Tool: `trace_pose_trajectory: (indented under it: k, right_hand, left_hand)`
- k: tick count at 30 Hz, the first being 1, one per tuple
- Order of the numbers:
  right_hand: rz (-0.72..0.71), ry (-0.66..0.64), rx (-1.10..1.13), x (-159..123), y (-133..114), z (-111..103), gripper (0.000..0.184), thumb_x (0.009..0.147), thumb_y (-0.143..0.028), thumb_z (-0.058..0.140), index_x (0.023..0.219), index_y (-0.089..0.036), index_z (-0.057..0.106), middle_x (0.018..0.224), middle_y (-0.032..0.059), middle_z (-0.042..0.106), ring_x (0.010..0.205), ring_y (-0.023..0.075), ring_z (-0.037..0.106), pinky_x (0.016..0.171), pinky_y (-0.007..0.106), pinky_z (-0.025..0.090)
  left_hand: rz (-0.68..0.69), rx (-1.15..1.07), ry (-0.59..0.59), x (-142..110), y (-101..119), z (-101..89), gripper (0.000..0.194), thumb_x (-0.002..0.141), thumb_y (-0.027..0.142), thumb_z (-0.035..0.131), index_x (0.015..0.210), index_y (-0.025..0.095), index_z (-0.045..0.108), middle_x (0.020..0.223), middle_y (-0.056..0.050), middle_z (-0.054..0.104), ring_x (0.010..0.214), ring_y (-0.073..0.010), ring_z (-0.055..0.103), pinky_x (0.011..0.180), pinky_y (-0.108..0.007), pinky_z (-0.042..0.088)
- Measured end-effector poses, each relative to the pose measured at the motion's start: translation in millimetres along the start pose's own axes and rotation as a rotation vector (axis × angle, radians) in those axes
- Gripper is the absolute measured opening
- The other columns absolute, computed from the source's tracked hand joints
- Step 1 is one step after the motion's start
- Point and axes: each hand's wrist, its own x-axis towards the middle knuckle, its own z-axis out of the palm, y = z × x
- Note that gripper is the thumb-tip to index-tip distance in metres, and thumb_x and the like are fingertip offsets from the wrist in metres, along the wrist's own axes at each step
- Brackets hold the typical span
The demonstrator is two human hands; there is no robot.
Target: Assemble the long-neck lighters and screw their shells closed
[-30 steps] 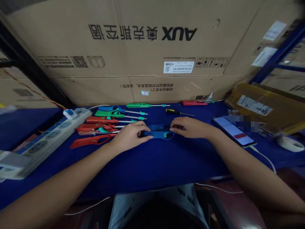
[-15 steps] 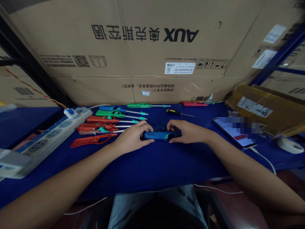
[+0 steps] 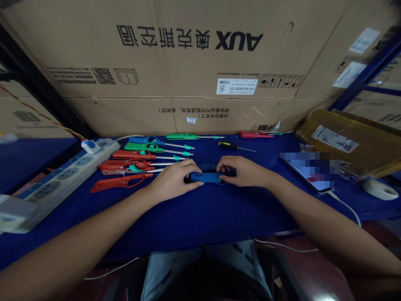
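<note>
A blue long-neck lighter (image 3: 205, 177) lies sideways between my two hands, just above or on the blue table. My left hand (image 3: 172, 177) is closed on its left end, thumb in front and fingers behind. At the other end my right hand (image 3: 246, 171) pinches it, the thumb over the small teal part. The lighter's ends are partly hidden by my fingers. Left of my hands lies a row of lighters: a blue lighter (image 3: 138, 140), a green lighter (image 3: 138, 146) and several red ones, the nearest red lighter (image 3: 109, 183) lying close to my left forearm.
Farther back lie another green lighter (image 3: 181, 136), a red lighter (image 3: 255, 134) and a yellow-black screwdriver (image 3: 228, 145). A power strip (image 3: 67, 177) runs along the left. On the right are a phone (image 3: 308, 173), a tape roll (image 3: 380, 190) and a carton (image 3: 354, 144). A large cardboard box (image 3: 188, 92) stands behind.
My right thumb and fingers have shifted on the blue lighter, and the thumb now covers more of the teal part. My left hand keeps its grip. The view has moved slightly.
</note>
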Motion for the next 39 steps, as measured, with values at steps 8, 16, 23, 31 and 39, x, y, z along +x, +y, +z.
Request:
trace_pose_trajectory:
  k: [8, 16, 23, 31, 39]
  right_hand:
    - [0.037, -0.003, -0.015, -1, -3, -4, 0.019, 0.081, -0.024, 0.071, 0.099, -0.020, 0.063, 0.083, -0.0007, 0.059, 0.074, 0.0138, 0.055, 0.068, 0.026, 0.041]
    - [0.045, -0.004, -0.067, -2, -4, -6, 0.025, 0.075, -0.016, 0.070, 0.096, -0.023, 0.058, 0.077, -0.0037, 0.055, 0.067, 0.0131, 0.050, 0.063, 0.026, 0.034]
    - [-0.021, -0.057, 0.054, -3, -4, -14, 0.013, 0.087, -0.027, 0.068, 0.097, -0.020, 0.062, 0.091, 0.0025, 0.063, 0.079, 0.0157, 0.056, 0.073, 0.027, 0.045]
    - [0.009, -0.129, 0.027, -8, 0, -27, 0.030, 0.089, -0.035, 0.068, 0.116, -0.021, 0.069, 0.111, 0.0072, 0.065, 0.095, 0.0192, 0.062, 0.087, 0.033, 0.049]
    - [0.195, -0.294, 0.032, -16, 14, -43, 0.016, 0.085, -0.024, 0.065, 0.100, -0.020, 0.067, 0.085, 0.0029, 0.068, 0.074, 0.0168, 0.061, 0.067, 0.028, 0.049]
  left_hand:
    - [-0.014, -0.010, 0.027, 0, -1, 2.8, 0.023, 0.087, 0.035, 0.073, 0.106, 0.023, 0.065, 0.102, -0.002, 0.060, 0.077, -0.0148, 0.060, 0.067, -0.028, 0.048]
    - [0.006, -0.030, -0.008, 0, 5, 2.2, 0.021, 0.087, 0.034, 0.071, 0.102, 0.023, 0.061, 0.099, -0.002, 0.060, 0.087, -0.0178, 0.061, 0.073, -0.029, 0.048]
    - [-0.029, -0.023, -0.023, -1, 5, 2.6, 0.022, 0.089, 0.030, 0.069, 0.105, 0.024, 0.056, 0.091, 0.001, 0.065, 0.075, -0.0159, 0.063, 0.065, -0.027, 0.044]
    - [-0.068, -0.060, -0.022, 0, 4, 3.2, 0.026, 0.087, 0.035, 0.071, 0.107, 0.024, 0.060, 0.079, 0.003, 0.064, 0.064, -0.0140, 0.061, 0.059, -0.025, 0.044]
    - [-0.076, -0.078, -0.012, 1, 5, 3.0, 0.026, 0.087, 0.037, 0.070, 0.107, 0.023, 0.061, 0.083, 0.001, 0.066, 0.064, -0.0145, 0.060, 0.060, -0.027, 0.045]
